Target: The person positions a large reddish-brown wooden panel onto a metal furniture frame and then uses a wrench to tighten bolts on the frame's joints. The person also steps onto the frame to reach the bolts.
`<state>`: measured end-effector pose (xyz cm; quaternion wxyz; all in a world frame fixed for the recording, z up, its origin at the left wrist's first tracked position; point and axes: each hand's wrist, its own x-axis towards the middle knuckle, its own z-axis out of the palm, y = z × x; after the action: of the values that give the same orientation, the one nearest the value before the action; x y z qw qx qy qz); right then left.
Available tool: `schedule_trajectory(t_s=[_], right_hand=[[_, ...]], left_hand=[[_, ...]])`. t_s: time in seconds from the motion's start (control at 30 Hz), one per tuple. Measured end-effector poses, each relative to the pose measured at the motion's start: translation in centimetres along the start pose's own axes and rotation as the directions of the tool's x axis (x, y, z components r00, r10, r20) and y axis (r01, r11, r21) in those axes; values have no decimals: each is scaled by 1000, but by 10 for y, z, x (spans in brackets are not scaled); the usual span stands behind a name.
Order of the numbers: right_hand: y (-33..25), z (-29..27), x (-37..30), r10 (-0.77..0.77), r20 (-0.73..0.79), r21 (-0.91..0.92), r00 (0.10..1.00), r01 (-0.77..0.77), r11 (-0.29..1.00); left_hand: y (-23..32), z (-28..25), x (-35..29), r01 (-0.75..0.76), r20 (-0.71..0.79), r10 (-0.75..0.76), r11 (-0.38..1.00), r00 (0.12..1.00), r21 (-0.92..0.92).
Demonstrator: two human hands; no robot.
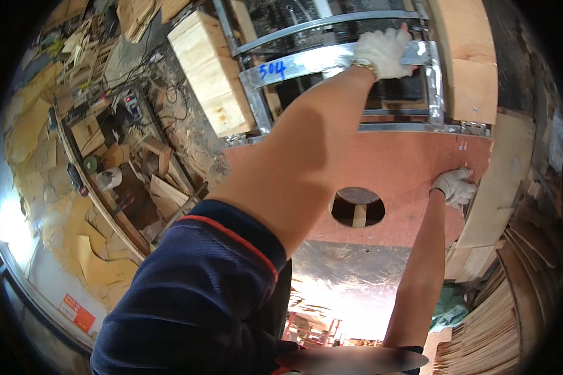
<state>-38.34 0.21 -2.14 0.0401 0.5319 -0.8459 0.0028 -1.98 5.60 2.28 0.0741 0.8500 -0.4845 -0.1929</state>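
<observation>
My left hand (385, 55), in a whitish knit glove with bare fingertips, is closed around a flat silver metal bar (319, 60) with blue handwriting on it. That bar lies across a metal frame (435, 94) at the top of the view, and my hand hides part of it. My right hand (455, 187), gloved likewise, rests with fingers apart on the right edge of a reddish plywood board (406, 159). An oval hole (358, 207) is cut through the board between my arms. My left forearm covers the board's left part.
Thick wooden blocks (211, 75) flank the frame, with another wooden block (466, 62) on its right. Wood scraps, cables and tools clutter the floor at left, beside a curved wooden edge (97, 200). Stacked thin wood strips (481, 334) lie at lower right near green cloth (449, 307).
</observation>
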Motion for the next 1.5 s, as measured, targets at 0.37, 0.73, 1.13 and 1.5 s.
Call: schedule_trajectory(t_s=[0.37,0.73,1.13,1.5], right_hand=[[8,7,8,-40,-61,46,997,42,998],[-27,-45,-232,-470,-38,436,882,438,787],[-23,-78,-356,-650,490,74,581,715,695],[-47,-126,-281,-304,940,81,155,764,640]], left_hand=[[-13,16,0,-108,-124,89,982,988,-155],[-30,26,-5,-294,-305,175,865,936,-407],[-399,-88,-206,425,-719,-350,901,601,-83],[-441,-85,-180,487,-512,-566,822,646,-294]])
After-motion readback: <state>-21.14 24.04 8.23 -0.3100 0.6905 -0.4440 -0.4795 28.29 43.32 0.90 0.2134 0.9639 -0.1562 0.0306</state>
